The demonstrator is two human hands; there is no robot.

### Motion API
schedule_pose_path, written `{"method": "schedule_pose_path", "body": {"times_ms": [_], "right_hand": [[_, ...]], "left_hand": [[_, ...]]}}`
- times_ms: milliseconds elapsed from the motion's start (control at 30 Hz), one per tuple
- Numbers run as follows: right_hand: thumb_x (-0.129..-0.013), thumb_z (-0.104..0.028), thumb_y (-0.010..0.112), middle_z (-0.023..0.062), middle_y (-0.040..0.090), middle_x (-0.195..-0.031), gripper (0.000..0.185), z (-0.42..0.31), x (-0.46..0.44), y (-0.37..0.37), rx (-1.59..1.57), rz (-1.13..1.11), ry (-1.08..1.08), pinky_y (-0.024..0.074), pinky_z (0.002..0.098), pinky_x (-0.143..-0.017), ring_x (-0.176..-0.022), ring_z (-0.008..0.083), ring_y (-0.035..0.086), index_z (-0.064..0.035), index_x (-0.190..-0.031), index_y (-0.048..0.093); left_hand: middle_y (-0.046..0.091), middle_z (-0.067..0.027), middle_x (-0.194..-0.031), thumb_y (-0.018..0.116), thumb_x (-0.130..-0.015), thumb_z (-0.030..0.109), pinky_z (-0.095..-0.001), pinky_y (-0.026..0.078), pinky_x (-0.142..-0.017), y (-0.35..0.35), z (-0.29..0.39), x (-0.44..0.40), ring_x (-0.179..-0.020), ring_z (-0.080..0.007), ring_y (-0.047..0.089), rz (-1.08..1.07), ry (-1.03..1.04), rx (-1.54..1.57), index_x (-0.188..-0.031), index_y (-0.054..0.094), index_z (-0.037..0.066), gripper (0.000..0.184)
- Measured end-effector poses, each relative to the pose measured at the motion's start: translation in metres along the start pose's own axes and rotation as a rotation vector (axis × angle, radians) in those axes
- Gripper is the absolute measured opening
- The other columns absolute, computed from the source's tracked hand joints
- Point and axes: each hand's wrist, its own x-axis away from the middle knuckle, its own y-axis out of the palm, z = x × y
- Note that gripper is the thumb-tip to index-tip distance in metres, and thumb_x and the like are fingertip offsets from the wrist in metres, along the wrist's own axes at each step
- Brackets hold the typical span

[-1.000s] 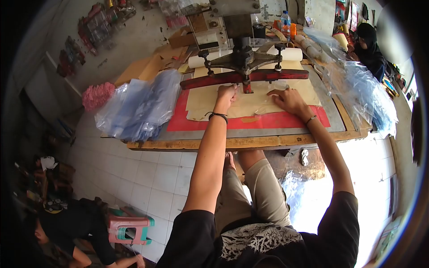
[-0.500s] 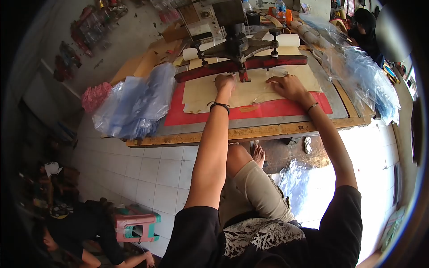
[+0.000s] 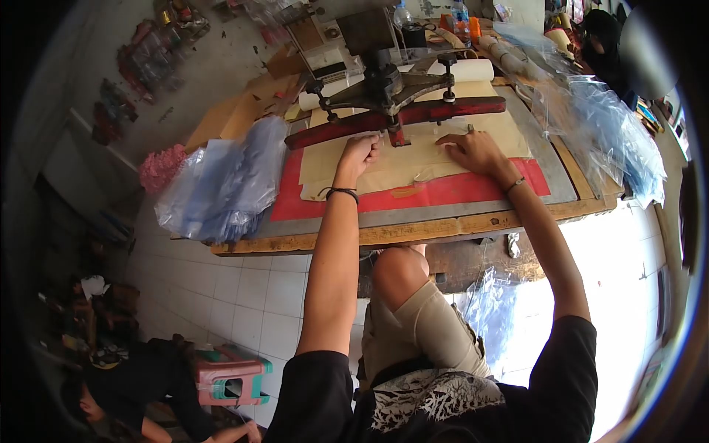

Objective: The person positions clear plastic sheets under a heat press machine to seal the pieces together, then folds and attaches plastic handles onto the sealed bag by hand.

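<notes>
My left hand (image 3: pixel 360 153) is closed in a pinch over the tan sheet (image 3: pixel 347 176), just left of the machine's middle; what its fingers hold is hidden. On the right, my right hand (image 3: pixel 475 153) rests on the same sheet with its fingers apart and slightly bent. Faint glints of clear plastic (image 3: pixel 425 177) show on the sheet between the hands. Beneath the tan sheet lies a red sheet (image 3: pixel 347 207). Just beyond both hands, a press with a long red bar (image 3: pixel 450 109) spans the work surface.
Stacked clear plastic pieces (image 3: pixel 221 181) lie at the table's left, beside a pink bundle (image 3: pixel 162 164). More clear plastic (image 3: pixel 617 133) hangs over the right side. A wooden edge (image 3: pixel 413 227) runs along the front. A person (image 3: pixel 140 384) bends near a pink stool (image 3: pixel 229 376).
My left hand has moved left and slightly toward me, away from the machine's middle. My right hand has stayed nearly in place. My knee has shifted and the view has moved slightly.
</notes>
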Motion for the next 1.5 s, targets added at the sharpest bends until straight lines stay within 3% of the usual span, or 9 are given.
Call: {"method": "schedule_pose_path", "body": {"times_ms": [300,500,700,900,1000,1233,1500], "right_hand": [[-0.090,-0.026,0.057,0.0155,0.068,-0.077,0.027,-0.003,0.001,-0.003,-0.007,0.008,-0.013,0.0535,0.0475,-0.072,-0.077,0.0359,0.066,-0.0234,-0.114,0.068],[-0.090,-0.026,0.057,0.0150,0.068,-0.074,0.027,-0.006,0.003,-0.006,0.014,-0.028,0.011,0.0533,0.0473,-0.071,-0.074,0.0360,0.065,-0.0231,-0.115,0.067],[-0.090,-0.025,0.057,0.0152,0.068,-0.074,0.027,-0.004,0.003,-0.005,0.004,0.001,-0.011,0.0531,0.0470,-0.070,-0.071,0.0353,0.065,-0.0225,-0.115,0.068],[-0.090,-0.024,0.057,0.0145,0.068,-0.073,0.027,-0.006,0.004,-0.006,0.014,-0.008,-0.010,0.0533,0.0471,-0.070,-0.070,0.0347,0.065,-0.0228,-0.115,0.068],[-0.090,-0.023,0.058,0.0144,0.068,-0.074,0.027,-0.003,0.002,-0.003,-0.004,0.031,-0.041,0.0537,0.0466,-0.070,-0.069,0.0348,0.065,-0.0214,-0.114,0.068],[-0.091,-0.024,0.057,0.0114,0.072,-0.081,0.021,0.010,0.000,0.006,-0.059,0.210,-0.114,0.0551,0.0434,-0.068,-0.070,0.0334,0.068,-0.0142,-0.107,0.067],[-0.093,-0.025,0.054,0.0098,0.070,-0.072,0.018,0.002,0.005,-0.003,-0.010,0.216,-0.014,0.0533,0.0433,-0.063,-0.065,0.0312,0.068,-0.0139,-0.098,0.068]], "left_hand": [[0.036,0.0025,-0.066,0.047,-0.101,0.009,-0.0243,0.026,-0.044,-0.003,0.001,0.009,-0.052,-0.0090,0.033,-0.064,-0.066,0.160,-0.095,0.056,0.000,0.014],[0.039,0.0027,-0.068,0.053,-0.099,0.010,-0.0220,0.027,-0.043,0.002,0.003,0.014,-0.056,-0.0073,0.036,-0.043,-0.057,0.156,-0.094,0.054,0.004,0.008],[0.050,-0.0007,-0.062,0.067,-0.090,0.012,-0.0233,0.030,-0.041,0.003,-0.005,0.004,-0.049,-0.0088,0.045,0.079,0.040,0.065,-0.086,0.066,0.000,0.012],[0.050,0.0013,-0.068,0.067,-0.089,0.012,-0.0227,0.028,-0.040,0.013,-0.007,0.005,-0.051,-0.0069,0.041,0.233,0.107,-0.003,-0.084,0.062,0.004,0.011],[0.053,-0.0006,-0.061,0.072,-0.085,0.015,-0.0237,0.031,-0.038,0.013,-0.011,-0.002,-0.045,-0.0098,0.046,0.334,0.153,0.048,-0.079,0.064,0.003,0.016],[0.046,0.0027,-0.065,0.063,-0.092,0.012,-0.0236,0.024,-0.038,0.015,-0.009,0.015,-0.044,-0.0060,0.036,0.342,0.136,0.078,-0.082,0.060,0.005,0.012],[0.041,0.0035,-0.063,0.065,-0.090,0.009,-0.0243,0.021,-0.038,0.011,-0.009,0.028,-0.043,-0.0061,0.033,0.298,0.128,0.167,-0.081,0.058,0.005,0.012]]}}
